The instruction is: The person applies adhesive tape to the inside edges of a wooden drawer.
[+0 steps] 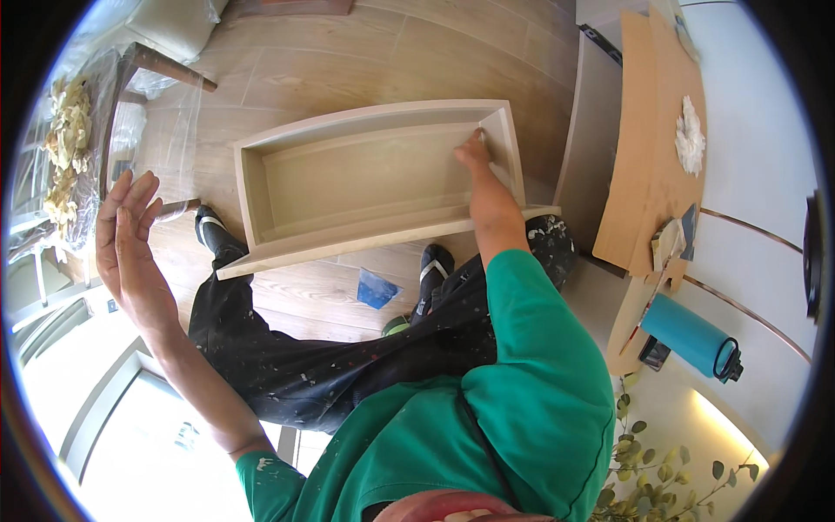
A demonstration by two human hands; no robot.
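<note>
Pale drawer (348, 183): inner-corner work apparently in hand beneath right hand (472, 152), fingers bent, hold unclear; next touch likely wants steadiness. Left hand (132, 252): empty, fingers loosely apart.

A bright green T-shirt (544, 374) led the way, short-sleeved, white smears (263, 465) on the left sleeve (270, 493), a thin dark cord (480, 439) running down it! Then black trousers (365, 370), pale-flecked all over, and dark footwear (437, 254) with light straps!

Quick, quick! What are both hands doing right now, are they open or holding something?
Left hand: open, raised, nothing seen in it.
Right hand: partly curled, inside the drawer; whether it holds anything can't be told.
</note>
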